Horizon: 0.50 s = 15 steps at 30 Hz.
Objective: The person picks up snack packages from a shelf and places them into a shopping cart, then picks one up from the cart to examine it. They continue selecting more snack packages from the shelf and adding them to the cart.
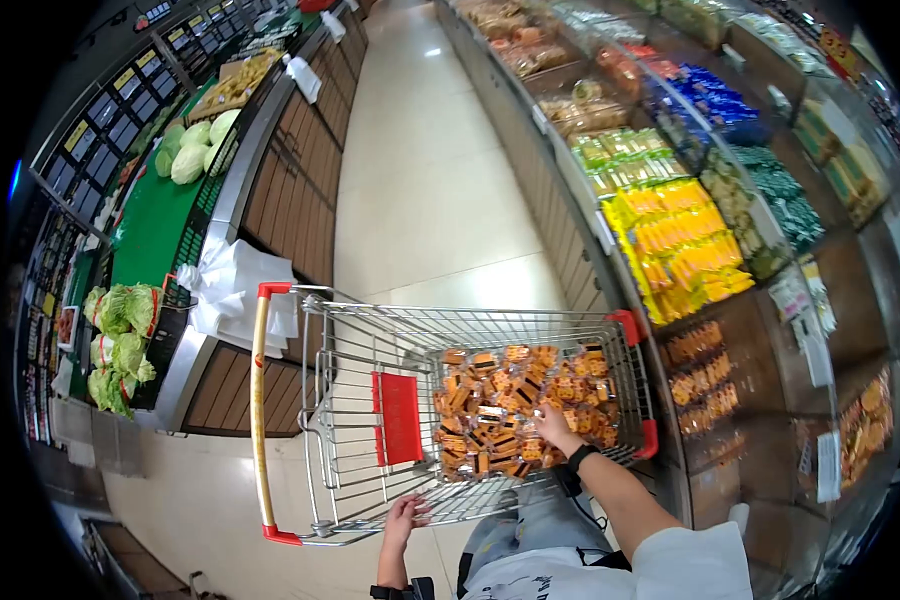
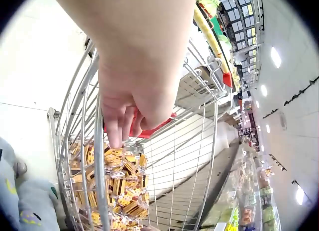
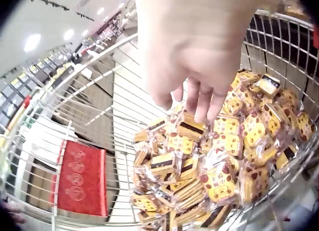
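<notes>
A metal shopping cart (image 1: 355,495) stands in the aisle, its front part heaped with small clear-wrapped biscuit packets (image 1: 485,400), yellow-orange with dark filling. In the right wrist view, my right hand (image 3: 199,56) reaches down over the heap. Its fingertips are right at the top of one packet (image 3: 191,127), with the thumb apart from the fingers. By the cart's near side rail is my left hand (image 1: 405,515), fingers loosely bent and holding nothing. The left wrist view shows that hand (image 2: 134,91) over the rail, with more packets (image 2: 124,181) beyond its fingertips.
A red plate (image 1: 398,418) is fixed inside the cart, and a yellow handle (image 1: 258,410) spans its left end. Snack bins with yellow packs (image 1: 680,245) line the right side. At the left are a produce stand with cabbages (image 1: 195,155), lettuce (image 1: 120,340) and white plastic bags (image 1: 245,285).
</notes>
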Each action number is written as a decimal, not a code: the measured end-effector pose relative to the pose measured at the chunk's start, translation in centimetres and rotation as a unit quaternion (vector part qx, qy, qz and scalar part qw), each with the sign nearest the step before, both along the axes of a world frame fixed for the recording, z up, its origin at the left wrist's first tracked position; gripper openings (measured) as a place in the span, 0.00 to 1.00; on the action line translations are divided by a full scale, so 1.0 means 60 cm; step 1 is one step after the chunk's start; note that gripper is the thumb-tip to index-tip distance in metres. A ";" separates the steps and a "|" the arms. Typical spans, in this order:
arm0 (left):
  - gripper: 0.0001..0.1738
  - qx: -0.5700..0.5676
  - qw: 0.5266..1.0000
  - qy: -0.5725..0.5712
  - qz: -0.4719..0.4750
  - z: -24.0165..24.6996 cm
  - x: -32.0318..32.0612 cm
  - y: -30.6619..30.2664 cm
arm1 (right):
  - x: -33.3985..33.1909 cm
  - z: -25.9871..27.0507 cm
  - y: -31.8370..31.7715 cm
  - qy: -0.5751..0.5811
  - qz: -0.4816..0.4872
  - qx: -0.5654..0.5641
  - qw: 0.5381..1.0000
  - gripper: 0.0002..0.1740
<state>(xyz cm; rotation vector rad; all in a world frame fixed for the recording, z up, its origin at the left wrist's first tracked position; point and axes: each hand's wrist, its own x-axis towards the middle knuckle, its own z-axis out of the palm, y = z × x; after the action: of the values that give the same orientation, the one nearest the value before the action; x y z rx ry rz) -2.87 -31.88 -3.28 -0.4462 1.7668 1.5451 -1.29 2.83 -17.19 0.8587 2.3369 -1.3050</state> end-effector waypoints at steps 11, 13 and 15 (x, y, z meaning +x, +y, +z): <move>0.18 -0.159 0.985 0.015 -0.061 -0.007 -0.042 0.034 | -0.178 -0.127 0.094 -0.173 0.201 0.036 0.964 0.34; 0.20 -0.151 0.987 0.033 -0.052 -0.023 -0.036 0.031 | -0.180 -0.127 0.099 -0.161 0.211 0.055 0.963 0.41; 0.21 -0.186 0.979 0.004 -0.082 -0.038 -0.032 0.023 | -0.184 -0.132 0.093 -0.176 0.228 0.094 0.953 0.46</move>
<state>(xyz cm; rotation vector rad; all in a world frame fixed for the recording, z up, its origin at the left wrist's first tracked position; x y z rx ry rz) -4.81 -30.48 -5.55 -0.4603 2.0523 1.1056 -12.32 8.42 -25.13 0.5010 2.2104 -0.6862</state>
